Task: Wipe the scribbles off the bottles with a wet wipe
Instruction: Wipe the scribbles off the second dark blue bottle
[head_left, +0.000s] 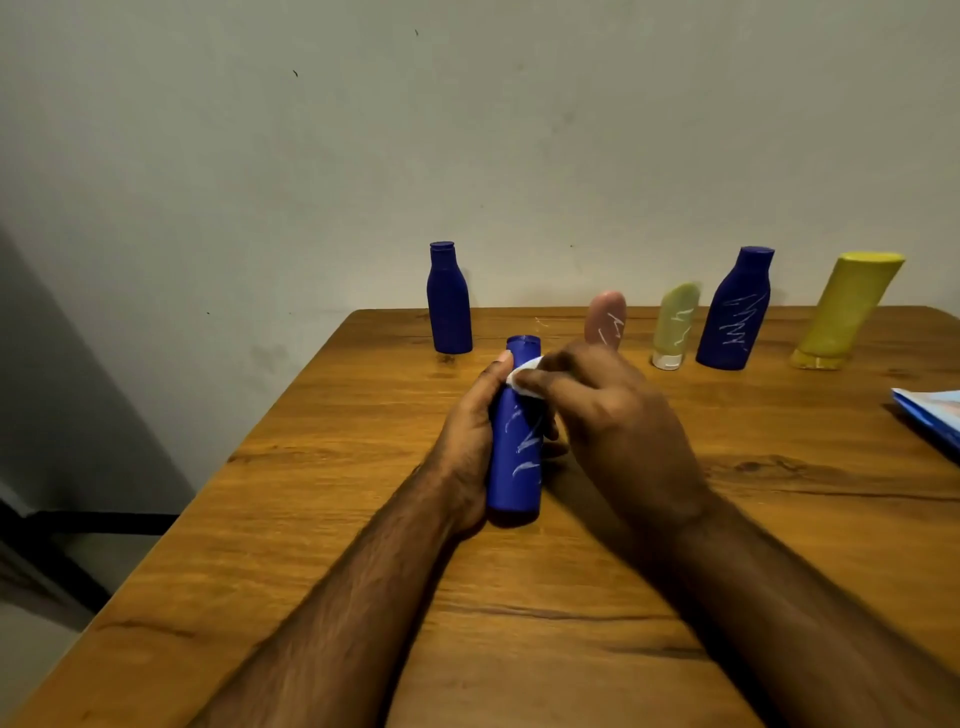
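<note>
Blue plastic dominates the head view: a blue bottle stands upright on the wooden surface near its middle, gripped by the left hand, whose fingers wrap round the bottle's body from the left, thumb up near the shoulder. White scribbles run down the bottle's front, below the cap. The right hand comes in from the right, its fingers curled and pinching a small white wet wipe, pressed against the bottle's upper part just under the neck.

Along the far edge of the surface, near the wall, stand five more containers. A second blue bottle, at far left, shows no marks on its visible side. To the right of the hands a pink tube stands on its cap and carries white scribbles; its lower part is hidden behind the right hand. Next comes a pale green tube, also scribbled, then a third blue bottle with broad white zigzags, then a yellow tube on which no marks can be made out. A blue and white packet lies at the right edge of the surface, partly cut off by the frame
</note>
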